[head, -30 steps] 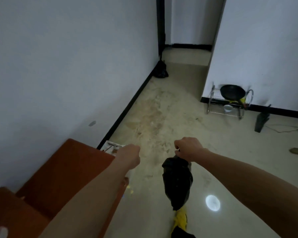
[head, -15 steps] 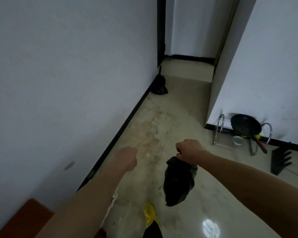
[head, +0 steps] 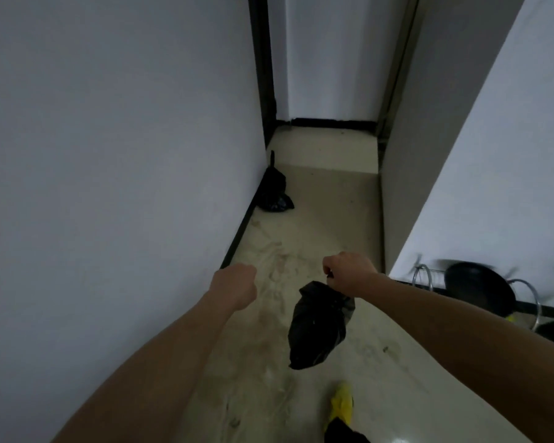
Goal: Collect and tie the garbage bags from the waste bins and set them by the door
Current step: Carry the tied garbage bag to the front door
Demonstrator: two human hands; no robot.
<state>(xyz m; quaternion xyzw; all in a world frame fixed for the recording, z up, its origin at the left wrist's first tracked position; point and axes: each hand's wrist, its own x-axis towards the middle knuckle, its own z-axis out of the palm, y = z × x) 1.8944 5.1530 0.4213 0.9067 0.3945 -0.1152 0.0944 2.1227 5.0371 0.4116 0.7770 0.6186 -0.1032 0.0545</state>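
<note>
My right hand (head: pixel 349 271) grips the tied top of a small black garbage bag (head: pixel 319 324), which hangs above the floor in front of me. My left hand (head: pixel 237 284) is curled into a fist beside it and holds nothing. Farther down the corridor a second tied black garbage bag (head: pixel 274 193) sits on the floor against the left wall, near the dark door frame (head: pixel 261 68).
White walls close the corridor on the left and right. A wire dish rack (head: pixel 424 276) with a black pan (head: pixel 477 289) stands on the floor at the right wall. My yellow shoe (head: pixel 341 404) shows at the bottom.
I have walked forward along the corridor: the orange furniture dropped out of view, the bag by the door came closer, and the dish rack slid to the right edge. The held bag swings slightly.
</note>
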